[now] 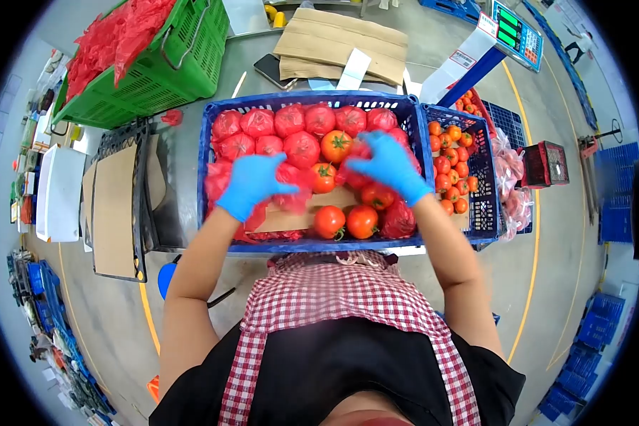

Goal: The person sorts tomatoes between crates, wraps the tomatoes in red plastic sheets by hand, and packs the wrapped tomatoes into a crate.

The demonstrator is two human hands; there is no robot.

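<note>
A round, bare orange-red tomato with a green stem top lies just above the centre of the frame, in the gap between the two hands: to the right of the blue-gloved left hand and to the left of the blue-gloved right hand. The right hand looks the nearer – its thumb points left toward the tomato's upper right edge, though whether they touch I cannot tell. Being round, the tomato has no clear long axis; the blue lattice-walled plastic crate around it runs its long side from left to right across the frame.

The left hand is part open, thumb apart from the fingers, over crumpled red film; whether it grips any is unclear. The right hand is half curled, thumb spread, with blurred red film by its fingertips, and again a hold cannot be made out.

A second bare tomato sits just above the first. Two more bare tomatoes lie below, near the crate's lower edge, beside a brown cardboard sheet. Red-film-wrapped round pieces fill the crate's upper rows.
</note>
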